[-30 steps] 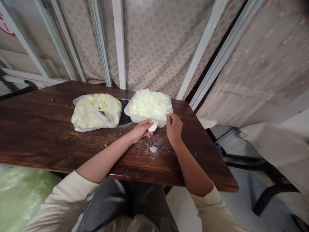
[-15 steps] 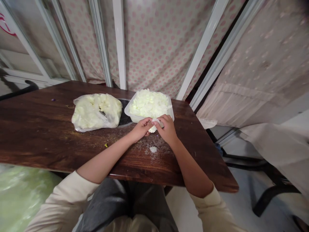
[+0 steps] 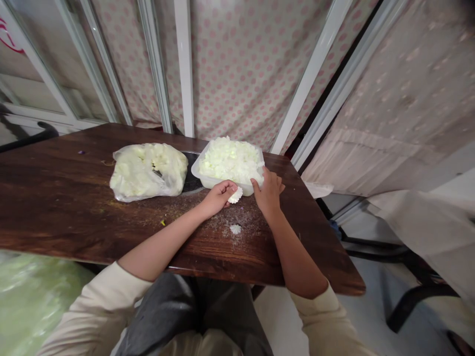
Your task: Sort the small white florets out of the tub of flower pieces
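My left hand (image 3: 221,194) pinches a small white scalloped piece (image 3: 235,196), like a fabric or plastic flower, in front of the tub. My right hand (image 3: 268,191) is at the near right corner of the white plastic tub (image 3: 198,173), thumb apart from the fingers, with nothing visible in it. Heaped in the tub are pale yellow-green and white petal-like pieces (image 3: 230,158). Another white flower-shaped piece (image 3: 235,229) lies on the table below my hands, among fine whitish specks.
On the dark wooden table (image 3: 74,198), a clear plastic bag (image 3: 148,173) of pale pieces lies left of the tub. A dark panel (image 3: 193,173) shows between them. A large translucent greenish bag (image 3: 37,301) stands at lower left. Behind the table hangs a dotted curtain (image 3: 241,69).
My right hand has left the white piece and moved right to the tub's corner, its fingers spreading. My left hand stays in place with the piece, which now shows more fully.
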Demonstrator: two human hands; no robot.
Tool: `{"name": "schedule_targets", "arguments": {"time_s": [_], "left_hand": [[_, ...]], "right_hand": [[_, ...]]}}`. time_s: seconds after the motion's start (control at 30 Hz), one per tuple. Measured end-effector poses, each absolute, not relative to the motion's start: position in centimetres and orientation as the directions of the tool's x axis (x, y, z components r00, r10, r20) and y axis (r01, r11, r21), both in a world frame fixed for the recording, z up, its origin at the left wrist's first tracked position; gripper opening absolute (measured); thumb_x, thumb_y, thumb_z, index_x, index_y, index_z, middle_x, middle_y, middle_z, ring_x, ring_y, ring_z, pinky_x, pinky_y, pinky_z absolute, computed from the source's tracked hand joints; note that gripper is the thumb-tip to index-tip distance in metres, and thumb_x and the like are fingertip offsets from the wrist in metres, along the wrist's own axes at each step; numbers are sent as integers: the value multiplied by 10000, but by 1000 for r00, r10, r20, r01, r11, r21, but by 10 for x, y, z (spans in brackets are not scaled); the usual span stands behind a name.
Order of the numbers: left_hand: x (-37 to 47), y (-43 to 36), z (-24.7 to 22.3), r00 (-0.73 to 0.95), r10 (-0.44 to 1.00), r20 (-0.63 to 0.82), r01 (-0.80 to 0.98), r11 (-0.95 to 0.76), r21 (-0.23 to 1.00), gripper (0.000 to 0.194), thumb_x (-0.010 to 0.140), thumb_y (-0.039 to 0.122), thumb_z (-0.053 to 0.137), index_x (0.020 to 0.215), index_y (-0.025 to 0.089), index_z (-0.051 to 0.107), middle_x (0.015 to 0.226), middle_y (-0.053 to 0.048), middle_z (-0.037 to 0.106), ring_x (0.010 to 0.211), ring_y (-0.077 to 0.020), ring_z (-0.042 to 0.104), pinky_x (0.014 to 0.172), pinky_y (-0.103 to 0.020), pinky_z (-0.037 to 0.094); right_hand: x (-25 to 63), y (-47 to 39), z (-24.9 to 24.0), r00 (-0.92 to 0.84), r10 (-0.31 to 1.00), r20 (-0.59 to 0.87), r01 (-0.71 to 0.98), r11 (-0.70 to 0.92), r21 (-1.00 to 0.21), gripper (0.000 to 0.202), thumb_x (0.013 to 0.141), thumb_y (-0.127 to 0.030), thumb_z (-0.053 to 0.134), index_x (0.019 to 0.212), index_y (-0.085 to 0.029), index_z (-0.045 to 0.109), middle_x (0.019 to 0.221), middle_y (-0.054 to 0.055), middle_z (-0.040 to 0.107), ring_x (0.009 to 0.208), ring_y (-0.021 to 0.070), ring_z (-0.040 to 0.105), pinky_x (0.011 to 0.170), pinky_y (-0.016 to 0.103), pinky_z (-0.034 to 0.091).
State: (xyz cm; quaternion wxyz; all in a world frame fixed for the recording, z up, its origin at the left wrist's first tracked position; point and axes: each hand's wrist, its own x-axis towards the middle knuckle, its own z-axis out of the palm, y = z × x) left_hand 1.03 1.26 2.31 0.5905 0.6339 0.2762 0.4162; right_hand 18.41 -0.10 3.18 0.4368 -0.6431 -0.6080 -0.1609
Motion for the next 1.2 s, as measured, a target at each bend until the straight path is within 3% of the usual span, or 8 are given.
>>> {"name": "schedule_targets", "arguments": {"time_s": [0.13, 0.3, 0.43, 0.57, 0.77, 0.93, 1.03, 1.2], "left_hand": [[9, 14, 25, 429, 871, 240, -155, -191, 969, 310, 777, 476, 546, 790, 171, 490, 579, 56, 420, 427, -45, 346, 403, -174, 282], [6, 16, 28, 261, 899, 352, -142, -325, 935, 229, 810, 400, 519, 789, 173, 493, 533, 62, 377, 417, -50, 323, 396, -173, 280], [5, 19, 27, 178, 911, 373, -185, -341, 922, 200, 812, 381, 513, 800, 185, 477, 502, 69, 354, 388, -60, 312, 357, -174, 271], [5, 22, 22, 173, 903, 395, -177, -366, 914, 187, 824, 372, 505, 810, 187, 479, 485, 73, 339, 374, -59, 298, 348, -172, 256], [4, 22, 21, 181, 885, 428, -101, -416, 904, 167, 844, 350, 487, 832, 184, 496, 499, 66, 348, 399, -61, 320, 378, -175, 254], [4, 18, 24, 195, 864, 463, -53, -462, 885, 144, 847, 312, 485, 818, 172, 502, 496, 68, 326, 425, -65, 296, 417, -188, 235], [6, 18, 23, 210, 864, 457, -44, -458, 888, 148, 851, 312, 475, 813, 170, 494, 500, 69, 314, 439, -70, 290, 435, -194, 239], [7, 22, 17, 215, 841, 496, -25, -503, 864, 172, 848, 328, 474, 802, 163, 493, 573, 50, 371, 502, -73, 331, 486, -199, 285]], "right_hand": [[176, -19, 46, 98, 689, 718, 802, 373, -467, 280, 839, -382, 431, 947, -152, 547, 832, 77, 552, 787, 192, 498, 692, 324, 377], [171, -32, 56, -463, 874, 148, 482, 388, -786, 273, 781, -442, 529, 710, -178, 537, 514, -43, 463, 461, 78, 410, 471, 218, 320], [167, -25, 43, -614, 721, -320, 654, 238, -718, 352, 608, -399, 718, 803, -169, 535, 529, -55, 526, 436, 62, 444, 430, 188, 325], [164, -19, 30, -626, 627, -463, 714, 223, -664, 200, 673, -269, 645, 797, -159, 534, 545, -42, 563, 383, 55, 433, 390, 189, 323], [168, -22, 40, -656, 700, -282, 558, 199, -806, 171, 713, -323, 618, 728, -156, 589, 508, -43, 542, 390, 51, 432, 402, 190, 333], [187, -15, 51, -138, 950, 280, 404, 312, -860, 243, 758, -403, 563, 679, -174, 575, 434, -63, 448, 398, 67, 398, 446, 211, 333], [199, -2, 45, 159, 833, 531, 557, 368, -744, 287, 812, -408, 484, 693, -170, 592, 481, -21, 508, 473, 112, 470, 522, 251, 374], [204, 11, 25, 28, 767, 641, 890, 273, -365, 301, 866, -342, 412, 964, -179, 646, 956, 88, 666, 927, 223, 559, 834, 384, 364]]}}
